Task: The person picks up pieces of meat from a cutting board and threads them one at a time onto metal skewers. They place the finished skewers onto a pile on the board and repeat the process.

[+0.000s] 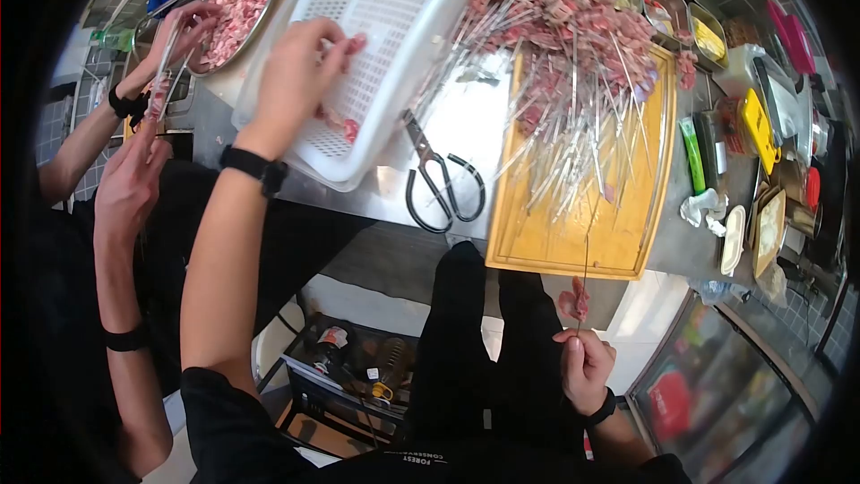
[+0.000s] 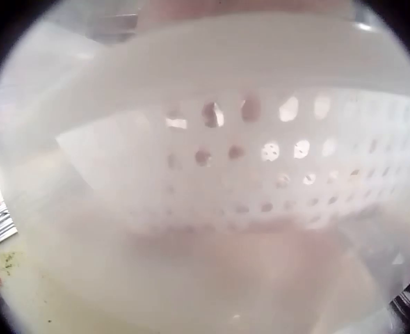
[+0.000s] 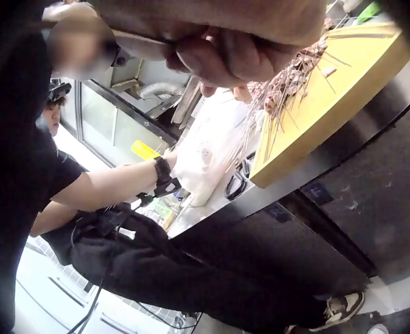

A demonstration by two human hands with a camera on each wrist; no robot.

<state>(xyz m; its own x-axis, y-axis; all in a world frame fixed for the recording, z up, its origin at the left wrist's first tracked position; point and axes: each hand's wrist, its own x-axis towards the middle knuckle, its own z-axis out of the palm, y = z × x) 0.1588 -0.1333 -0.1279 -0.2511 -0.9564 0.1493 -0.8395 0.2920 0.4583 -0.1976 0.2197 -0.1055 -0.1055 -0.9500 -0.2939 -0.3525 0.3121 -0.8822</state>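
Skewer: the thin skewer (image 1: 587, 255) runs lengthwise away from the person, its long axis nearly in line with the view; the far end points over the near edge of the cutting board (image 1: 618, 246), the near end lies at the right hand (image 1: 587, 369).
Threaded meat: a folded pink piece (image 1: 575, 300) sits on the skewer, just short of the board's near edge and close beside the fingers.
Right hand: nearer the person than the board; thumb and curled fingers pinch the skewer just below the threaded meat.
Left hand: well to the left of the board, above the white basket (image 1: 327, 159); fingers bent, pinching a small meat piece (image 1: 357, 43) at the tips. The left wrist view is too blurred to show the grip.
Basket: left of the board, perforated, its long axis slanting away; a red meat chunk (image 1: 350, 130) is inside, near its right wall.
Skewer pile: many loaded skewers (image 1: 573, 13) heaped on the board's far part and past its far left edge, bare ends fanning toward the person.
Scissors: between basket and board, black-handled scissors (image 1: 432, 166), handles toward the person.
Tray: far left of the board, a metal tray (image 1: 240, 13) of chopped meat, beside another person's hands (image 1: 130, 188).
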